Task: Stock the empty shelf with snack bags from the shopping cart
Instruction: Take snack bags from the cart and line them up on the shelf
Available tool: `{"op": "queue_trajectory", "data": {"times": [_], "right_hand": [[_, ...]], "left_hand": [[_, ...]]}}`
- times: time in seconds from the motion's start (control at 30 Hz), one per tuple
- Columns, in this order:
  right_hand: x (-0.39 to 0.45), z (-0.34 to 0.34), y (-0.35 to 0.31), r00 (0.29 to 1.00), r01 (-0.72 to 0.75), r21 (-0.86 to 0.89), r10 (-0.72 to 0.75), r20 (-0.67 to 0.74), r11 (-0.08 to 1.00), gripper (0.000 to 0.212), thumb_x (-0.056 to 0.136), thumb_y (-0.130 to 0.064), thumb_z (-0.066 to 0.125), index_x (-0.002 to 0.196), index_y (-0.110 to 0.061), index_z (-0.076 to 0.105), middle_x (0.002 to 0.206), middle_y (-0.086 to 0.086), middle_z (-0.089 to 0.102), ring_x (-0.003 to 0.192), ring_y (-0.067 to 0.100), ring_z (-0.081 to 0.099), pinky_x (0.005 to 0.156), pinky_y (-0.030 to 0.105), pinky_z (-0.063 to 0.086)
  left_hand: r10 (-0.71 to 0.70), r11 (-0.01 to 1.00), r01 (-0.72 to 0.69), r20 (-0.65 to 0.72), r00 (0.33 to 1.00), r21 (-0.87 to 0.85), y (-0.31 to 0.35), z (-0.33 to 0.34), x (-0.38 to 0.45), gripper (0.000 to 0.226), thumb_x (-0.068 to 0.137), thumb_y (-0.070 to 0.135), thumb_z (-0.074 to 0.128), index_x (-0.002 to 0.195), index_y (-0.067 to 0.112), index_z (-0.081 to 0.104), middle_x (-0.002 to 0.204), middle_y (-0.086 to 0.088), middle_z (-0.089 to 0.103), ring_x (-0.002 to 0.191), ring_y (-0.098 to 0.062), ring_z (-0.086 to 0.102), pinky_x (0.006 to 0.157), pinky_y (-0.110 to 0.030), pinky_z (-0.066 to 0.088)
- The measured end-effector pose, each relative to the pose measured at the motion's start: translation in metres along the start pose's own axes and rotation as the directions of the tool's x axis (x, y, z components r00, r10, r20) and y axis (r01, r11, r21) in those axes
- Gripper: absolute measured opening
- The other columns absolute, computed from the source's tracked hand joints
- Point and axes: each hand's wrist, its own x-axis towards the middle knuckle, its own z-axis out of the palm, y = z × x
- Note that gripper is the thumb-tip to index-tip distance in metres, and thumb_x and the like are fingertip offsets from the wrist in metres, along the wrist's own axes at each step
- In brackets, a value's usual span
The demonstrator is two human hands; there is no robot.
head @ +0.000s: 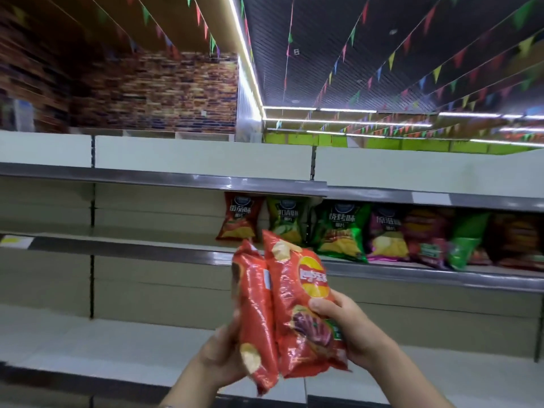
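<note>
Head view showed two red Lay's chip bags held up side by side in front of the shelving. The left hand [223, 353] curled round the lower part of the left chip bag [255, 319], which was turned edge-on, and the right hand [344, 328] gripped the right chip bag [303, 304] low on its side, thumb pressed on the printed front. Both bags stood upright, touching along their inner edges, just below and in front of the middle shelf [164, 254].

On that middle shelf, behind and to the right of the held bags, a row of chip bags [338, 228] already stood, red, green and purple; the stretch of shelf left of the row lay bare. The shopping cart was not in view.

These bags looked light, puffed with air and glossy, so likely slippery and easily crushed, with brittle contents. A gentle hold at the lower sides or the crimped seams would suit them better than a squeeze across the middle, and they would probably need leaning against a neighbour to stay standing.
</note>
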Motion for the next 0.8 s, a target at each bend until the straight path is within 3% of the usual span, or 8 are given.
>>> {"op": "queue_trajectory", "data": {"times": [0.1, 0.23, 0.4, 0.6, 0.8], "right_hand": [[-0.016, -0.028, -0.008, 0.987, 0.015, -0.058, -0.024, -0.160, 0.998, 0.093, 0.046, -0.035, 0.090, 0.125, -0.003, 0.052, 0.107, 0.022, 0.072, 0.092, 0.041, 0.072, 0.079, 0.049, 0.059], [-0.027, -0.064, -0.017, 0.922, 0.067, -0.120, -0.108, -0.373, 0.991, 0.096, 0.037, -0.036, 0.093, 0.122, -0.012, 0.054, 0.103, 0.014, 0.075, 0.087, 0.036, 0.074, 0.075, 0.047, 0.061], [-0.025, -0.092, -0.022, 0.862, 0.080, -0.164, -0.151, -0.484, 0.983, 0.099, 0.036, -0.037, 0.096, 0.123, -0.017, 0.053, 0.108, 0.011, 0.073, 0.084, 0.030, 0.075, 0.074, 0.047, 0.061], [-0.019, -0.121, -0.028, 0.826, 0.058, -0.240, -0.181, -0.534, 0.969, 0.075, 0.055, -0.027, 0.096, 0.118, -0.021, 0.057, 0.105, 0.005, 0.074, 0.085, 0.022, 0.075, 0.074, 0.040, 0.062], [-0.035, -0.163, -0.029, 0.798, 0.084, -0.262, -0.222, -0.560, 0.961, 0.064, 0.061, -0.018, 0.094, 0.116, -0.017, 0.061, 0.098, 0.003, 0.077, 0.086, 0.020, 0.075, 0.071, 0.033, 0.061]], "left_hand": [[-0.023, 0.985, 0.060, -0.222, 0.975, 0.159, -0.001, 0.009, 0.018, 0.087, 0.037, 0.023, 0.103, 0.114, -0.003, 0.071, 0.115, -0.027, 0.068, 0.097, -0.038, 0.070, 0.083, -0.050, 0.058], [0.055, 0.910, 0.107, -0.371, 0.927, 0.402, 0.004, 0.024, 0.046, 0.112, 0.023, 0.036, 0.103, 0.120, 0.002, 0.059, 0.110, -0.024, 0.071, 0.089, -0.034, 0.073, 0.071, -0.040, 0.061], [0.029, 0.887, 0.139, -0.355, 0.934, 0.440, 0.005, 0.026, 0.076, 0.110, 0.028, 0.038, 0.102, 0.123, 0.006, 0.057, 0.111, -0.020, 0.072, 0.093, -0.031, 0.073, 0.071, -0.037, 0.060], [-0.075, 0.861, 0.195, -0.263, 0.962, 0.469, 0.004, 0.026, 0.121, 0.103, 0.040, 0.024, 0.100, 0.130, 0.006, 0.053, 0.120, -0.020, 0.069, 0.104, -0.034, 0.070, 0.080, -0.041, 0.059], [-0.057, 0.869, 0.192, -0.294, 0.954, 0.456, -0.014, 0.026, 0.169, 0.116, 0.026, 0.026, 0.102, 0.129, 0.001, 0.056, 0.115, -0.024, 0.070, 0.095, -0.036, 0.071, 0.073, -0.041, 0.060]]}}
